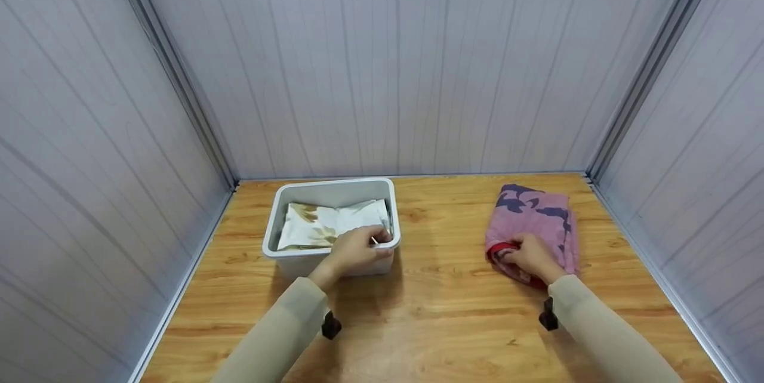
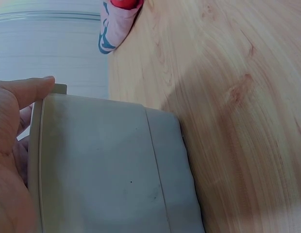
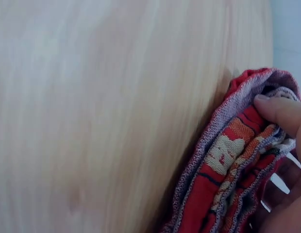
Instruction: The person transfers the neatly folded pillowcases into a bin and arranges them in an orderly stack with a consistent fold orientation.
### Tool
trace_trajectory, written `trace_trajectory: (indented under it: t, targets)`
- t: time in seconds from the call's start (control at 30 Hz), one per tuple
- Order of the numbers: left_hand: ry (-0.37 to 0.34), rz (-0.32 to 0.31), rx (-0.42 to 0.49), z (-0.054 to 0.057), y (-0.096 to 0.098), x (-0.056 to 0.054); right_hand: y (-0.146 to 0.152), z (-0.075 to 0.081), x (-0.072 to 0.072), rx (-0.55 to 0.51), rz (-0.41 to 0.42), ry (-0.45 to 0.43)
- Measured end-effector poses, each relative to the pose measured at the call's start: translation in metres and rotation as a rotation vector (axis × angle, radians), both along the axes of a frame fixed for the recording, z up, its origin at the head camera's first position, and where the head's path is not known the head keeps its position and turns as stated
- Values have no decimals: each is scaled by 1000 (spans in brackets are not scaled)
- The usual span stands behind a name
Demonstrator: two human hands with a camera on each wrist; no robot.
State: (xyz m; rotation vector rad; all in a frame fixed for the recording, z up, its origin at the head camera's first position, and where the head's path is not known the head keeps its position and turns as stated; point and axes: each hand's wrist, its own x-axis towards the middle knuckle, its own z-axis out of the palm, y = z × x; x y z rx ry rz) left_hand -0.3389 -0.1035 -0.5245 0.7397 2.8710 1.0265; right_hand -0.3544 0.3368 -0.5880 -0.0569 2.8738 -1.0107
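Note:
A white plastic bin (image 1: 298,263) stands on the table, left of the middle. Inside it lies folded white fabric (image 1: 334,225) with a tan leaf print. My left hand (image 1: 358,249) grips the bin's front right rim, thumb outside and fingers curled over the edge, as the left wrist view also shows. To the right lies a folded cloth (image 1: 531,216), pink with dark purple shapes and a red inner side. At its near left edge my right hand (image 1: 532,256) pinches the layers. The right wrist view has the thumb tucked against the red, patterned folds (image 3: 223,160).
The wooden table (image 1: 441,305) is enclosed by a pale panel wall (image 1: 412,73) at the back and similar walls on both sides, joined by metal strips. Black wrist devices (image 1: 331,326) sit at both cuffs. Bare wood lies between bin and cloth.

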Motion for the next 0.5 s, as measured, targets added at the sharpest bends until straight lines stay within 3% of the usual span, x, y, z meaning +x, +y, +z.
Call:
trace_trajectory:
  t: [0.5]
  targets:
    - [-26, 5, 3, 1, -1, 0, -49, -4, 21, -20, 6, 42]
